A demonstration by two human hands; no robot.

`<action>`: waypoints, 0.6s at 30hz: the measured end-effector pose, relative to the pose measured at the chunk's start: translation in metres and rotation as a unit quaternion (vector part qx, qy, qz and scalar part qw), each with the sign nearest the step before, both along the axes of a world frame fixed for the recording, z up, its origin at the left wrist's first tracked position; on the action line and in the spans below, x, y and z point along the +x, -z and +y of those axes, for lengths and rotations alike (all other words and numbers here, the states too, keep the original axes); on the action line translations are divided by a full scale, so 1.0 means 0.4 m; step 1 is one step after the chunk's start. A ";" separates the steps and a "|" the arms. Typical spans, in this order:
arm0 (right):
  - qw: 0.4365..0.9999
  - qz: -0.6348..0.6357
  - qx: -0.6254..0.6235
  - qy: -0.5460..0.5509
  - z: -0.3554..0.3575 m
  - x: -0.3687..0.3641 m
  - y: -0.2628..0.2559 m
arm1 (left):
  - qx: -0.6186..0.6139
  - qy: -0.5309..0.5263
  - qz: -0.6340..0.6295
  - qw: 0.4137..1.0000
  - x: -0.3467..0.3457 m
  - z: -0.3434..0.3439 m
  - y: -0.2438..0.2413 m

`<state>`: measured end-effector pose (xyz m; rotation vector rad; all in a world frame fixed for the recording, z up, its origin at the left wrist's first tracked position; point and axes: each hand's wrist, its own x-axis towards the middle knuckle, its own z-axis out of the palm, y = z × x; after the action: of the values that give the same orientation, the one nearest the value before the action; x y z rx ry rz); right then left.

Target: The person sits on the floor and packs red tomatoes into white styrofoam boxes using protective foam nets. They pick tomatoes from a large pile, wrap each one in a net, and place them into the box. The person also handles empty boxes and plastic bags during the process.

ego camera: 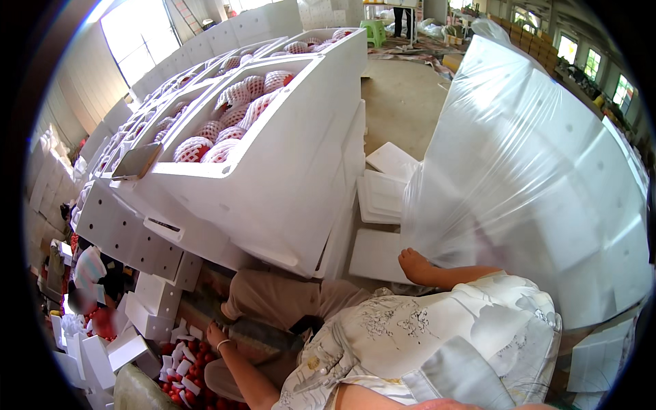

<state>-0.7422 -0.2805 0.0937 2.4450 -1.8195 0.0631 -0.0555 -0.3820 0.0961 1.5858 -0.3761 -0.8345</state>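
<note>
My left hand (pixel 218 335), a bracelet at its wrist, is low at the left over my lap, near red fruits (pixel 197 369) mixed with white foam pieces. Nothing shows in it, but its fingers are small and partly hidden. My right hand (pixel 416 266) hangs with curled fingers beside a tall stack wrapped in clear plastic film (pixel 492 143); whether it touches the film or holds anything is unclear. Before me, a white foam box (pixel 287 169) holds red fruits in white foam nets (pixel 236 113). A phone (pixel 137 161) lies on the box rims.
Foam lids (pixel 376 251) lie on the floor between the boxes and the wrapped stack. More filled foam boxes (pixel 205 77) extend back left. Loose foam boxes (pixel 154 297) are piled lower left, near another person (pixel 92 271). A green plastic stool (pixel 374 32) stands far back.
</note>
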 end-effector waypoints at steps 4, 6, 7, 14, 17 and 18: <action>0.990 -0.046 0.136 -0.003 0.021 -0.010 0.094 | -0.007 -0.014 0.002 1.000 -0.005 0.009 -0.024; 0.978 -0.058 0.200 0.024 -0.010 -0.032 0.147 | -0.009 -0.009 -0.001 1.000 -0.001 0.009 -0.035; 0.972 -0.039 0.230 0.032 -0.017 -0.048 0.162 | -0.004 -0.013 -0.001 1.000 -0.019 0.010 -0.038; 0.943 -0.018 0.321 0.088 -0.077 -0.095 0.228 | 0.011 -0.032 0.019 0.999 -0.043 0.021 -0.056; 0.955 -0.091 0.273 0.069 -0.108 0.023 0.218 | -0.030 -0.071 -0.109 0.991 -0.029 0.042 -0.145; 0.959 -0.106 0.256 0.057 -0.122 0.042 0.211 | -0.048 -0.084 -0.171 0.981 -0.036 0.056 -0.169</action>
<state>-0.7253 -0.3292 0.0094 2.7396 -2.3129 -0.1860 -0.0697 -0.3595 0.1639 1.6454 -0.5111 -0.4067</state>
